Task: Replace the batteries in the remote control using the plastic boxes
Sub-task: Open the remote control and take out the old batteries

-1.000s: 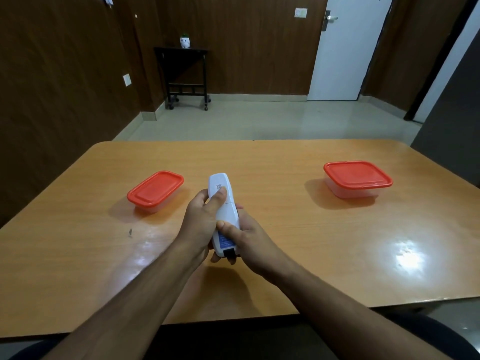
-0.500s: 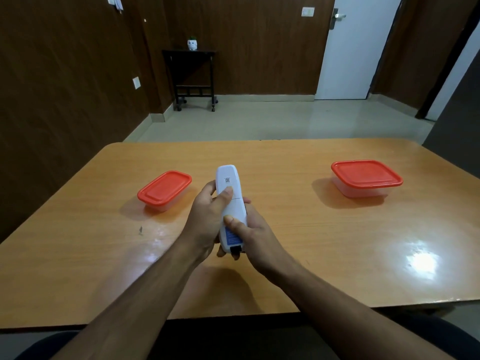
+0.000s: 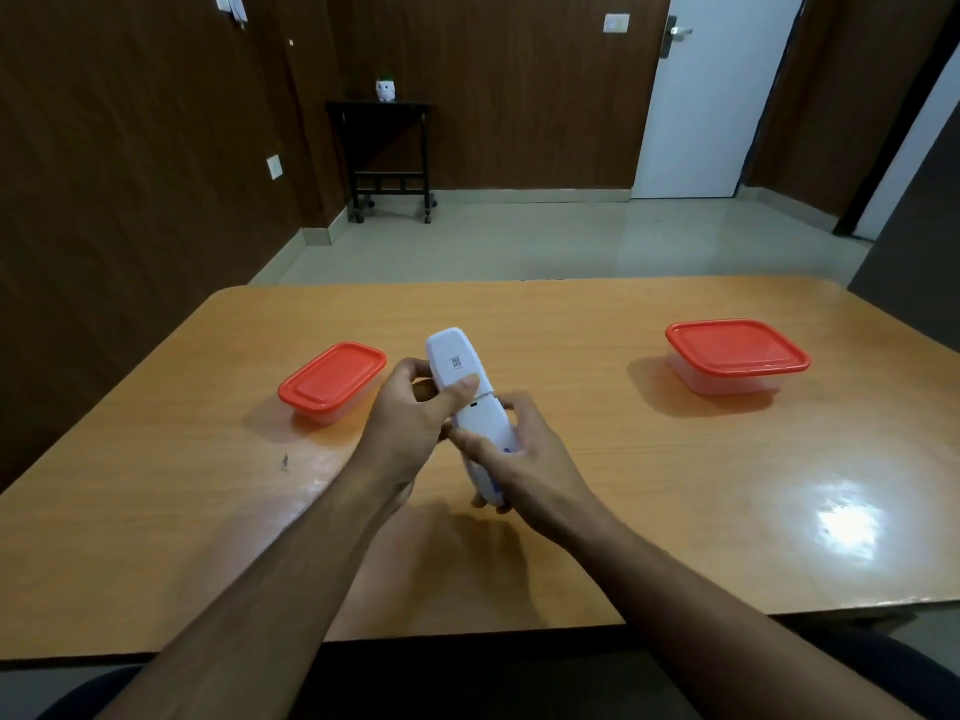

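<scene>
Both hands grasp the remote (image 3: 470,402) above the table (image 3: 597,449), between the boxes at ten (image 3: 332,379) and two o'clock (image 3: 737,353). Left hand (image 3: 405,423) steadies; right hand (image 3: 524,454) should slide the back cover toward six o'clock, evenly, without twisting.

Single view only, worn at head height, looking forward and down across the bench (image 3: 623,537) from its near edge. Wide-angle, with walls and door frame bowed toward the frame borders. Close to both forearms, entering from the bottom edge and meeting at centre. Far bench edge about mid-frame; beyond it, floor (image 3: 519,236), a dark side table (image 3: 384,148) against the back wall and a white door (image 3: 711,96) upper right.
</scene>
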